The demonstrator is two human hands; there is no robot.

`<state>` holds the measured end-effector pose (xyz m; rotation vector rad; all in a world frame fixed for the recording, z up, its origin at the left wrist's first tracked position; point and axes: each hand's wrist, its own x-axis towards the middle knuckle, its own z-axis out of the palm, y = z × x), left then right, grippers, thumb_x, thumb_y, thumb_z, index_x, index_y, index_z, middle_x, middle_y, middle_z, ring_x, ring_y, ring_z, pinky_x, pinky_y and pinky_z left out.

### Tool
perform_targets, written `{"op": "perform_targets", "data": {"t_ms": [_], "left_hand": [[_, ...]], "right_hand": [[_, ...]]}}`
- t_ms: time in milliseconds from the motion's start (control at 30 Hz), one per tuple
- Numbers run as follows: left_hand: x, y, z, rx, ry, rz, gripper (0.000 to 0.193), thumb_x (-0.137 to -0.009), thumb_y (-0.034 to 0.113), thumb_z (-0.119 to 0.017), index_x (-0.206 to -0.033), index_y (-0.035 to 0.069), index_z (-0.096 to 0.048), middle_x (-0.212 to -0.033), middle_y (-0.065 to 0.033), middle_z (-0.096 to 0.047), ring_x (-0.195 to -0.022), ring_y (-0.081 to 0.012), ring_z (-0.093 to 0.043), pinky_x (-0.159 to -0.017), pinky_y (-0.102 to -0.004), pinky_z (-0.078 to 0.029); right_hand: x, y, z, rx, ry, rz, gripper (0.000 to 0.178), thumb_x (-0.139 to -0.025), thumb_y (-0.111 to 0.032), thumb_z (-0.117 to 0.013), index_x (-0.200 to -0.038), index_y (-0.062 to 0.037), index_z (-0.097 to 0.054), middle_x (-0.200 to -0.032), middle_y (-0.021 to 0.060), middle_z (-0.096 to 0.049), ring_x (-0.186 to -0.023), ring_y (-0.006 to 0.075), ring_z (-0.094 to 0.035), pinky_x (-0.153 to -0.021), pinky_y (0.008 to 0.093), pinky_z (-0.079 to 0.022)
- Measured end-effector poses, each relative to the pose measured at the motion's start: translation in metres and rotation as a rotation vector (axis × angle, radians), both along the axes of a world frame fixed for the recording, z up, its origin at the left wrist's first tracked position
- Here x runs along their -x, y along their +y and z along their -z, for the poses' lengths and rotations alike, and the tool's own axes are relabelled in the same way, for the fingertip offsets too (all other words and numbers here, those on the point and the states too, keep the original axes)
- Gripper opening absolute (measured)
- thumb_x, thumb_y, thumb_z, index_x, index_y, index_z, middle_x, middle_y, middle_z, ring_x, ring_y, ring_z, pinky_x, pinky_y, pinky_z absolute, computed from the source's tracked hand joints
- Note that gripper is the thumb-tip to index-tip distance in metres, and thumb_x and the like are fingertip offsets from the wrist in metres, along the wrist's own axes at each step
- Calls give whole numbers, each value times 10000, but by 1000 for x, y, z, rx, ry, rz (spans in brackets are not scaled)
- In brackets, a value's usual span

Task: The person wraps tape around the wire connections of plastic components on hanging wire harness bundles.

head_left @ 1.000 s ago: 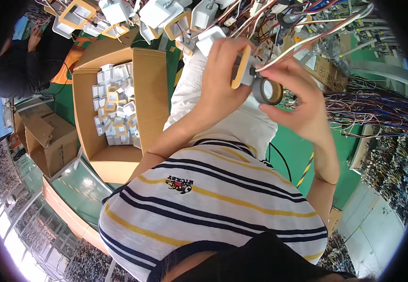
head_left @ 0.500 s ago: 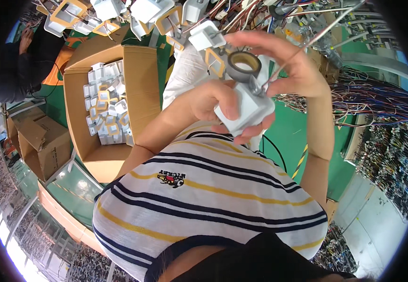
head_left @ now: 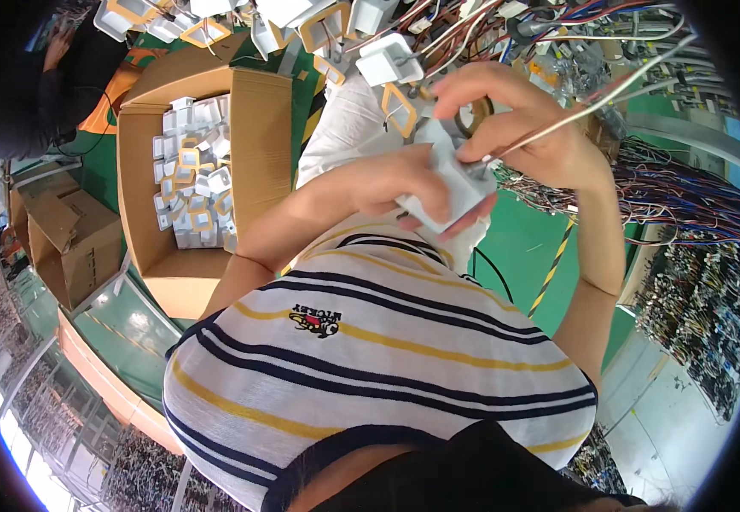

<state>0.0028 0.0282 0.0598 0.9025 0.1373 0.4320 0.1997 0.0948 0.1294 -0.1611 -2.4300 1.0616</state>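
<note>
"What is the count at center?"
"Two hands, one left hand (head_left: 410,183) and one right hand (head_left: 540,132); one white housing (head_left: 462,186); one roll of tape (head_left: 480,111)."
"And at left?"
"One co-worker (head_left: 24,111), one large carton (head_left: 261,154), one smaller carton (head_left: 92,256), and dozens of boxed housings (head_left: 191,175), too overlapped to count exactly."

Wears a white shirt (head_left: 378,360) striped in navy and yellow, with dark neckband (head_left: 344,440) and small chest motif (head_left: 317,322) (partly red).
</note>
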Motion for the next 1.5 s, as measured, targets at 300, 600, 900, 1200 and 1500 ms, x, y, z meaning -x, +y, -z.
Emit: {"op": "perform_targets", "data": {"t_ms": [300,600,900,1200,1500], "left_hand": [[-4,3,19,-243,441,-597,455,-685,58,-688,-1133,61,-608,-925,-33,-645,-774,-164,-623,-643,-296,-511],[15,6,7,120,194,-258,536,-652,151,-648,-1158,-10,-578,-899,-131,-681,-709,-306,-677,-533,-408,-514],[-23,-20,10,811,-798,699,652,-623,199,-606,-1208,-77,-525,-999,-235,-577,-622,-305,-584,-440,-385,-492],[-8,-15,20,610,-764,624,613,-646,161,-613,-1198,-89,-517,-832,-217,-587,-538,-256,-541,-392,-315,-447],[3,-6,2,-765,868,-1023,465,-693,93,-677,-1143,2,-603,-848,-123,-680,-763,-228,-655,-746,-386,-531]], "right_hand": [[-1,-23,-17,61,-425,482,232,-724,-60,-778,-919,-14,-660,-1004,73,-616,-878,215,-592,-760,337,-495],[-8,-39,-38,1192,-248,517,695,-750,-403,-824,-1255,11,-586,-1215,137,-626,-1082,204,-615,-908,341,-486],[26,11,2,330,-12,-248,532,-694,-428,-864,-1036,-51,-708,-1111,136,-611,-969,254,-603,-812,353,-483],[5,14,11,374,5,-268,290,-741,-75,-765,-1013,-19,-683,-1070,118,-653,-1001,235,-614,-878,330,-483],[1,-45,-3,865,-178,485,374,-842,-229,-711,-1162,-45,-650,-1103,52,-647,-946,137,-602,-813,277,-466]]}}
